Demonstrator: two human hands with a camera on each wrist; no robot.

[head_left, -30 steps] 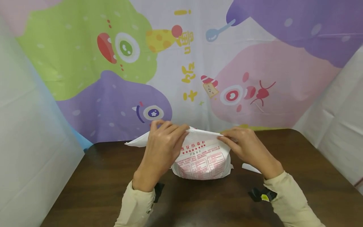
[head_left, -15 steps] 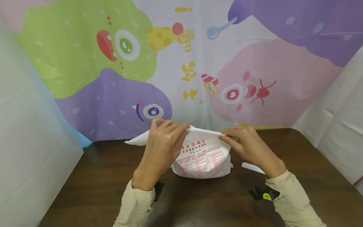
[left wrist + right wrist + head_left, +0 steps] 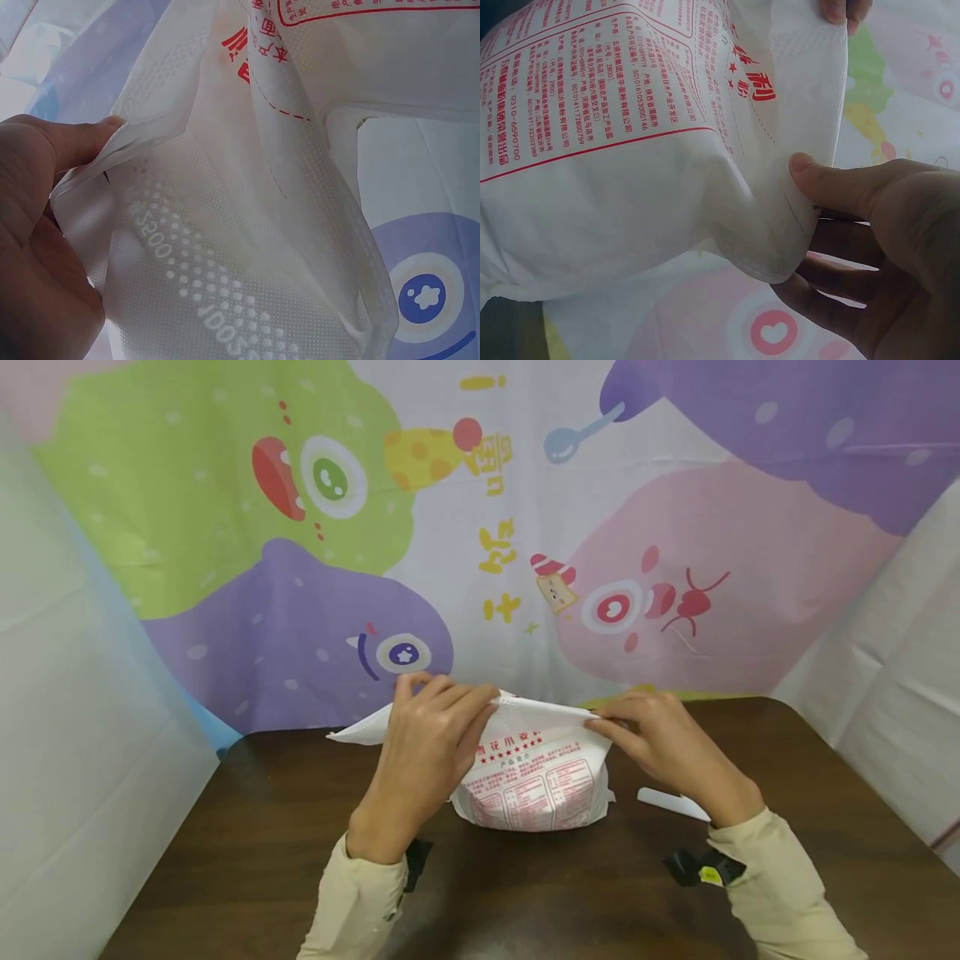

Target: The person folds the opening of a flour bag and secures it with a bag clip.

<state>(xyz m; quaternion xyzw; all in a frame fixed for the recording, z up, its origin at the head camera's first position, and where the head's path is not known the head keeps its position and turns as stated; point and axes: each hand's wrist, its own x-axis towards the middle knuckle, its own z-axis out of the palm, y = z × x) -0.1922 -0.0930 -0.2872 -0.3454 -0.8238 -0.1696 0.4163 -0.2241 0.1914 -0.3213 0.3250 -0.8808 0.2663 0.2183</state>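
Note:
A white flour bag point(image 3: 536, 785) with red printing stands on the table, its lower part bulging. Near the middle of its top edge, my left hand point(image 3: 431, 756) pinches the plastic between thumb and fingers. The left wrist view shows the thumb over the folded edge of the bag point(image 3: 217, 247), beside embossed dots. My right hand point(image 3: 660, 747) pinches the right end of the top edge; in the right wrist view its thumb lies on the bag point(image 3: 615, 202) with the fingers behind. A loose corner of the bag sticks out left of my left hand.
A white flat object point(image 3: 667, 800) lies on the dark wooden table point(image 3: 247, 843), partly hidden by my right wrist. A cartoon-printed cloth point(image 3: 495, 527) hangs behind the table, with white cloth point(image 3: 75, 693) at the sides.
Both hands keep their pinch on the bag's top edge. My right wrist has shifted slightly right, and a little more of the white flat object shows.

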